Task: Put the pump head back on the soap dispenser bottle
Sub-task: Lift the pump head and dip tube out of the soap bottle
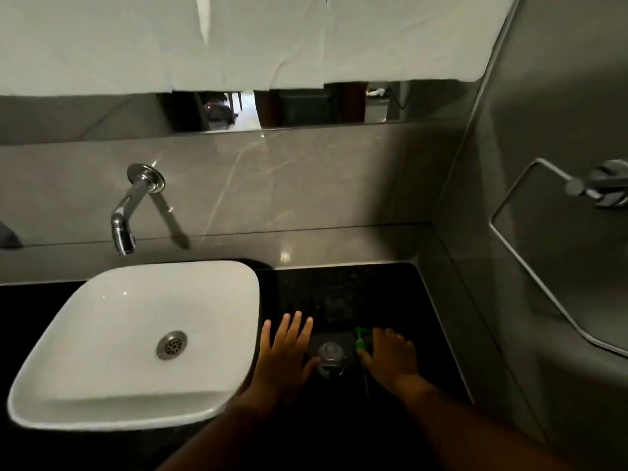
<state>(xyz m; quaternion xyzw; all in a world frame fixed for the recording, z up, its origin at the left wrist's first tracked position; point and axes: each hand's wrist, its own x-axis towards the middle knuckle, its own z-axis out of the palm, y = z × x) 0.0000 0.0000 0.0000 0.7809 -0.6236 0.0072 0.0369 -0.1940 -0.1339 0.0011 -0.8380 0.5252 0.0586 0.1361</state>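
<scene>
A clear soap dispenser bottle [330, 358] stands upright on the black counter, seen from above, its neck bare. The green pump head [361, 337] lies on the counter just right of the bottle, its thin tube trailing toward me. My left hand [285, 351] hovers flat with fingers spread, its thumb close to the bottle's left side. My right hand [390, 358] reaches over the pump head, fingers slightly curled and partly covering it; whether they touch it I cannot tell.
A white square basin [102, 396] sits to the left, with a chrome wall tap [131, 209] above it. The grey wall [509, 300] borders the counter on the right and carries a metal towel ring [530, 253]. A covered mirror hangs behind.
</scene>
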